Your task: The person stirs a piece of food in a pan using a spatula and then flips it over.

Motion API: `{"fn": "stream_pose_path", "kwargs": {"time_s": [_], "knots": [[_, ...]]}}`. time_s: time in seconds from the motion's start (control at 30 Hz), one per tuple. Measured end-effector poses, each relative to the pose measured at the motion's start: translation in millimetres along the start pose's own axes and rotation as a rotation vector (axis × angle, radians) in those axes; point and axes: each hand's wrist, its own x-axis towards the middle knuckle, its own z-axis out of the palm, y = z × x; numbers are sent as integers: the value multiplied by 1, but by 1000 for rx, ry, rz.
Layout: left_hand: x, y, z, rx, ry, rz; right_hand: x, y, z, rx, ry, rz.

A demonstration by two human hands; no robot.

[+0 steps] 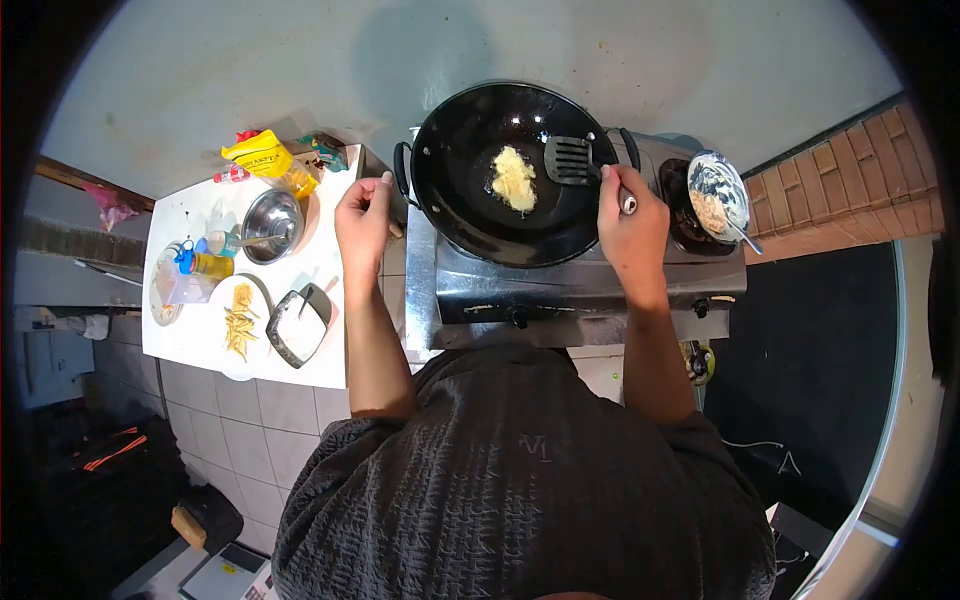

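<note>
nearest the body, the steel front of the stove (560, 290) runs just under both wrists, and both forearms cross it to reach the pan. the right hand (630, 225) is wrapped shut round the handle of a slotted spatula (572, 160). that grip sits outside the pan's rim, i'd judge so that the knuckles are off the hot metal. ahead and to the left of it, the blade lies inside the wok (480, 225), just beside a yellow patch of food (514, 178) and, as far as i can see, not under it.

the left hand (362, 225) is loosely curled, with its fingertips up by the wok's side handle (400, 172) (whether they pinch it or only lie against it i cannot tell). it is probably there to steady the pan.

bare black metal shows all round the food, so the blade has room to slide on every side before it meets the sloping wall. the wok overhangs the stove's edge on the left hand's side.

close to the right of the spatula grip, a bowl (743, 190) with a spoon in it sits on the second burner, so that side is tight. out to the left of the left hand lies a white counter (190, 345). it carries a steel bowl (285, 215), a plate (217, 320) of yellow strips and, farther off, a yellow packet (258, 153). beyond the wok's far rim there is only plain wall.
</note>
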Motion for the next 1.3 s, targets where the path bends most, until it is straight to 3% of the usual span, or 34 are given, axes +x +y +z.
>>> {"fn": "stream_pose_path", "kwargs": {"time_s": [0.17,0.23,0.53,0.73,1.3], "knots": [[2,-4,0,2,8,-19,-1,1,1,-4,-9,9],[5,-9,0,51,19,79,-1,2,0,-22,-8,12],[-2,6,-1,53,-3,-70,0,0,-1,-24,-15,64],[0,0,-2,67,23,4,0,5,4,-73,28,18],[1,0,-1,64,3,-25,2,4,6,-71,38,17]]}}
